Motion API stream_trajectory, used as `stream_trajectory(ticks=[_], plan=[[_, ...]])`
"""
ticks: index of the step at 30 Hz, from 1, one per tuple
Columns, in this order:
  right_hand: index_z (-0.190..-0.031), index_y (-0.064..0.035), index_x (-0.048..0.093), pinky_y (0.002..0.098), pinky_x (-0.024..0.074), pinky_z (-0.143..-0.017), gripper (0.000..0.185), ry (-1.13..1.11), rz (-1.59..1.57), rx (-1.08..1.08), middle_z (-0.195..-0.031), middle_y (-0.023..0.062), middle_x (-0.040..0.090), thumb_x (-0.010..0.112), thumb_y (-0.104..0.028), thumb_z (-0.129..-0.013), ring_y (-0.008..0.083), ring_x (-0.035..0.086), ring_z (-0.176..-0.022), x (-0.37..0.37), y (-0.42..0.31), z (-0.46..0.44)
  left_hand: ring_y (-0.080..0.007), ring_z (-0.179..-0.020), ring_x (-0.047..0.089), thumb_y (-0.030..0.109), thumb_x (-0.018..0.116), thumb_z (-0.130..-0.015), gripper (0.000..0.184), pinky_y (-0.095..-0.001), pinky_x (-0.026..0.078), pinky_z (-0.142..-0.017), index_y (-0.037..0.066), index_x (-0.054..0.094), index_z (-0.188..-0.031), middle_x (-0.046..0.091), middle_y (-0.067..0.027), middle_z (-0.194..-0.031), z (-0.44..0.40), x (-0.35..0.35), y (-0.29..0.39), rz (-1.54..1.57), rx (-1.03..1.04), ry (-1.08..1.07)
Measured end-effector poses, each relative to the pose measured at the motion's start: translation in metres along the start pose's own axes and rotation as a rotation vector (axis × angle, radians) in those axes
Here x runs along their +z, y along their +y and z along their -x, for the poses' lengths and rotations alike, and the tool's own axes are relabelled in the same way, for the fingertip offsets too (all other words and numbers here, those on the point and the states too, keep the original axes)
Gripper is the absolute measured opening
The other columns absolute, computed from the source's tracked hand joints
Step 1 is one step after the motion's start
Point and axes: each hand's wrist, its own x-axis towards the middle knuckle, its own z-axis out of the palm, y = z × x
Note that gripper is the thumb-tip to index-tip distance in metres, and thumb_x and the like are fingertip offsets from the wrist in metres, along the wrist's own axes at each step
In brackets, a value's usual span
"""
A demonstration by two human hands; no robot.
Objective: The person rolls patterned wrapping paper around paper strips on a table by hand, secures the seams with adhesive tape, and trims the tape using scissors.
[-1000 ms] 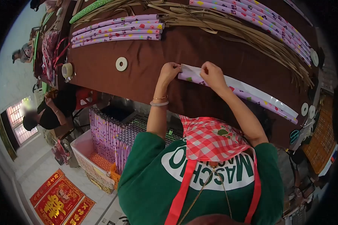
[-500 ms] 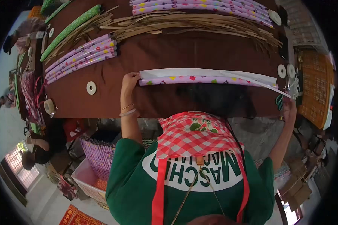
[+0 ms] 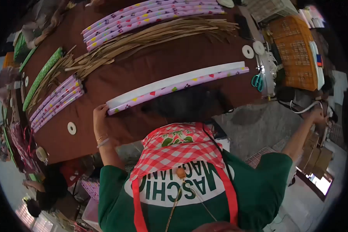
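A long purple patterned roll (image 3: 174, 88) lies slantwise on the brown cloth-covered table, with a white sheet edge (image 3: 174, 77) showing along its far side. At its left end my left hand (image 3: 100, 111) has its fingers closed on the roll's corner. Off the table's right side, my right hand (image 3: 318, 115) is closed on a thin white strip (image 3: 303, 111) that loops away from it. Teal scissors (image 3: 257, 82) rest near the table's right edge.
Other purple rolls (image 3: 57, 102) lie at left and at the far side (image 3: 154, 15), with brown dried strips (image 3: 150, 40) between. Green rolls (image 3: 42, 79), white tape rings (image 3: 72, 128) and an orange woven basket (image 3: 294, 50) are around. Other people are at the left edge.
My right hand has moved from the roll far out to the right, drawing the white strip off it. My left hand stays at the roll's left end. The view has turned rightward.
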Motion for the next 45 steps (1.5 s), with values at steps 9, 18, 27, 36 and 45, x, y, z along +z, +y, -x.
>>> stream_trajectory(ticks=[9,18,27,36,45], plan=[[-0.091,-0.0031,0.051,0.0379,0.0428,-0.061,0.030,-0.386,0.120,-0.220,-0.084,0.0099,0.051,0.043,-0.032,-0.092,0.0216,0.049,-0.067,0.134,0.046,0.050,-0.0040,-0.059,0.045,0.017,0.058,-0.082,0.018,-0.0194,0.033,-0.051,0.001,0.062,-0.087,0.054,0.0041,-0.071,0.003,-0.008,0.006,0.036,-0.071,-0.084],[-0.112,-0.0006,0.048,0.0401,0.0464,-0.064,0.034,-0.868,0.846,-0.271,-0.097,0.0167,0.056,0.048,-0.021,-0.085,0.0289,0.054,-0.079,0.197,0.091,0.130,-0.0040,-0.059,0.043,0.017,0.057,-0.083,0.019,-0.0196,0.033,-0.052,0.001,0.063,-0.091,0.053,0.0051,-0.070,0.010,-0.003,0.015,0.003,-0.146,-0.032],[-0.076,-0.0060,0.060,0.0393,0.0448,-0.067,0.008,-1.464,-0.043,-0.956,-0.076,0.0086,0.058,0.061,-0.014,-0.075,0.0286,0.057,-0.074,0.091,-0.016,0.380,-0.0053,-0.062,0.046,0.021,0.057,-0.085,0.027,-0.0208,0.037,-0.056,-0.002,0.062,-0.099,0.056,0.0031,-0.076,0.005,-0.008,0.008,-0.054,-0.153,-0.040],[-0.072,-0.0067,0.059,0.0373,0.0414,-0.072,0.012,-1.559,-0.090,-1.150,-0.074,0.0063,0.059,0.063,-0.018,-0.071,0.0240,0.057,-0.078,0.066,-0.046,0.503,-0.0069,-0.068,0.048,0.022,0.058,-0.082,0.029,-0.0224,0.037,-0.061,-0.001,0.063,-0.098,0.059,0.0014,-0.078,0.016,0.004,0.020,-0.043,-0.125,0.052],[-0.069,-0.0046,0.056,0.0393,0.0424,-0.068,0.013,-1.536,0.075,-1.212,-0.074,0.0106,0.059,0.060,-0.017,-0.071,0.0268,0.057,-0.077,0.078,-0.038,0.524,-0.0073,-0.070,0.049,0.022,0.058,-0.082,0.028,-0.0222,0.037,-0.062,0.000,0.063,-0.099,0.060,0.0010,-0.081,0.011,0.002,0.009,-0.044,-0.108,0.062]])
